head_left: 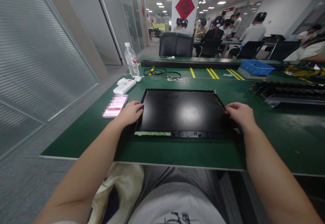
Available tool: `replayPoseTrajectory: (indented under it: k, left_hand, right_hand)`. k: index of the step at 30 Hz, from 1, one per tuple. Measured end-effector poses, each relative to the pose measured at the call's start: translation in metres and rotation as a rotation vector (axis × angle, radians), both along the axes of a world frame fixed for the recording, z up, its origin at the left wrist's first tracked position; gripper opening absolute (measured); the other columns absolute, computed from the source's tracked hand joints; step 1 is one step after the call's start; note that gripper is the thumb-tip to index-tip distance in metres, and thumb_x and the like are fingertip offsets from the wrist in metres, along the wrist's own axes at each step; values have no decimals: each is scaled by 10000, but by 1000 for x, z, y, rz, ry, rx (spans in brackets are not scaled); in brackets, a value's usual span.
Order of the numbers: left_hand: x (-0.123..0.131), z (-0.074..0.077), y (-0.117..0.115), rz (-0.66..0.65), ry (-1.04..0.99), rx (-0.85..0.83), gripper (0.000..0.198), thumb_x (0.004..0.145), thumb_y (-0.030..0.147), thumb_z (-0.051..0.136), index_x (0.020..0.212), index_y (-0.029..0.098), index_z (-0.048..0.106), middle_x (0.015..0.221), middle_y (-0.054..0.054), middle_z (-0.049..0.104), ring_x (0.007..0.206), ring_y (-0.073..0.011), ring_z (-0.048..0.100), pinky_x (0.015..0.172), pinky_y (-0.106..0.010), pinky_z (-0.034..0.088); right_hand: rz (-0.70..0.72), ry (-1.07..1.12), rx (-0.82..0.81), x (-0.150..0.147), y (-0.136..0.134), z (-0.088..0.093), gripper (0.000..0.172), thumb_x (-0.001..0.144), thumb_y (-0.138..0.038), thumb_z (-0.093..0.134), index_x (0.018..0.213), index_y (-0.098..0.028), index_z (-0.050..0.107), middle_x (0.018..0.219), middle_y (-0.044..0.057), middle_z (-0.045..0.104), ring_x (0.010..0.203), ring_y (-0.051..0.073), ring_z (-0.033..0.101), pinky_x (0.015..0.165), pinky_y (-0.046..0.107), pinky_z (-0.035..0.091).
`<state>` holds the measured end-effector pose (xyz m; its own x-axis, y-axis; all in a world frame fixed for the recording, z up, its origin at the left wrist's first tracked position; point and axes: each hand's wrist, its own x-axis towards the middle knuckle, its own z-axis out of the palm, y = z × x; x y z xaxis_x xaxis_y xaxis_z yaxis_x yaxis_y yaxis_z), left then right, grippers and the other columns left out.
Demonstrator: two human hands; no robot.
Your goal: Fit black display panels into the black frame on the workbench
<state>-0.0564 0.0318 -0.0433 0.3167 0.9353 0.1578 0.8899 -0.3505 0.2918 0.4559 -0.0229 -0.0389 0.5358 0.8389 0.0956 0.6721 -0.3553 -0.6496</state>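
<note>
A black flat display panel [177, 112] lies screen up on the green table in front of me, reflecting a bright patch of light. Along its near edge runs a narrow green circuit board [152, 133], beside a strip of black frame. At the panel's left edge, my left hand [130, 113] grips the rim with fingers and thumb. My right hand [240, 113] pinches the opposite rim, fingers closed at the upper right side; the exact part between the fingertips is hard to make out.
To the left are a phone [115, 106], a white device [125, 86] and a water bottle [131, 61]. A black cable [162, 73] and long black bars [193, 63] lie behind the panel. A blue bin [257, 67] and dark metal strips [291, 93] are at right.
</note>
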Motion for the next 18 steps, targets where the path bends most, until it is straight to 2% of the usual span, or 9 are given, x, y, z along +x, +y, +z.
replayPoseTrajectory:
  k: [5, 9, 18]
  left_hand:
    - [11, 1, -2, -1, 46, 1, 498, 857, 287, 473, 1212, 167, 802, 1309, -187, 719, 1285, -394, 631, 1192, -521, 447]
    - [14, 2, -1, 2, 49, -7, 506, 806, 245, 497, 1202, 192, 808, 1288, -165, 736, 1287, -382, 639, 1188, -500, 458]
    - [13, 4, -3, 7, 33, -42, 550, 837, 222, 454, 1269, 154, 787, 1456, -169, 670, 1359, -386, 619, 1211, -492, 446]
  right_hand:
    - [18, -43, 7, 0, 1, -1, 225, 737, -284, 642, 905, -228, 782, 761, 48, 765, 663, 230, 686, 717, 377, 559]
    - [12, -56, 9, 0, 1, -2, 217, 732, -281, 643, 892, -238, 783, 755, 45, 756, 665, 229, 680, 700, 369, 560]
    - [0, -42, -27, -3, 0, 3, 220, 723, -264, 651, 897, -240, 784, 787, 42, 761, 671, 227, 681, 744, 382, 557]
